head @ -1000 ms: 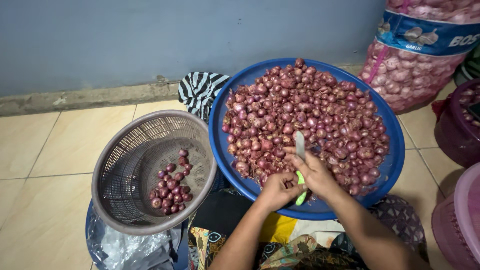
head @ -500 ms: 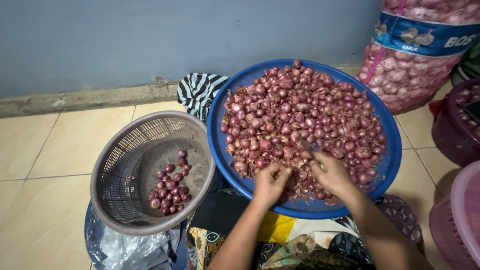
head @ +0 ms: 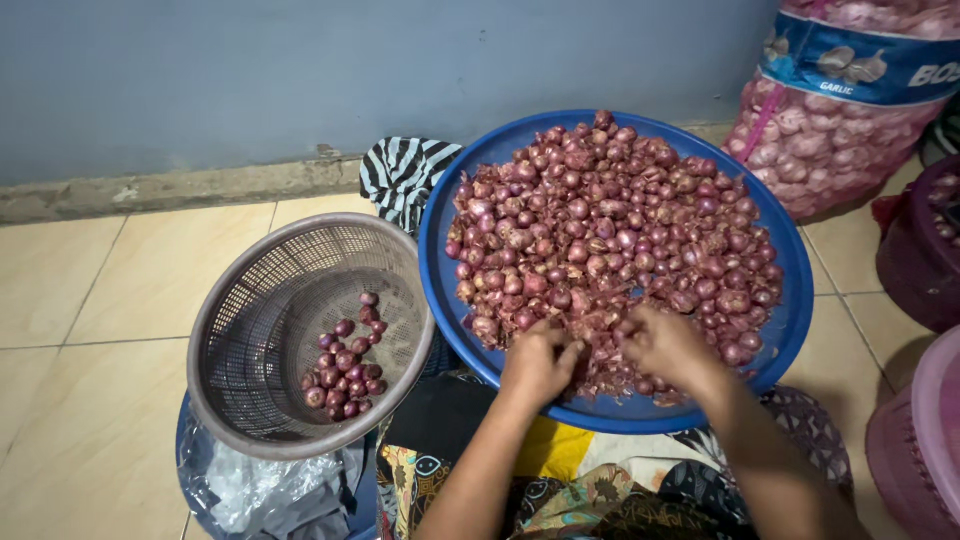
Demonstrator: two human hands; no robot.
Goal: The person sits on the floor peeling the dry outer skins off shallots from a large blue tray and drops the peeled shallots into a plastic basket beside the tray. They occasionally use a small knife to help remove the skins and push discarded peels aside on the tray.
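Fingers (head: pixel 565 352) of both hands buried among shallots (head: pixel 600 230), mesh sack (head: pixel 850 100) and pink tub (head: pixel 935 440) cut by frame edge

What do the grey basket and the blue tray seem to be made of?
The grey basket looks like moulded plastic: a fine, regular mesh wall with a smooth, dull rim. The blue tray under the shallots also seems plastic: even colour, slight sheen, thin raised rim.

A heaped pile of small red-purple shallots (head: pixel 610 240), papery skins on and loose peel scattered through them, fills the round blue tray (head: pixel 790 330) tilted on the lap, the near edge of the heap right under the left hand (head: pixel 540 362) and right hand (head: pixel 665 345).
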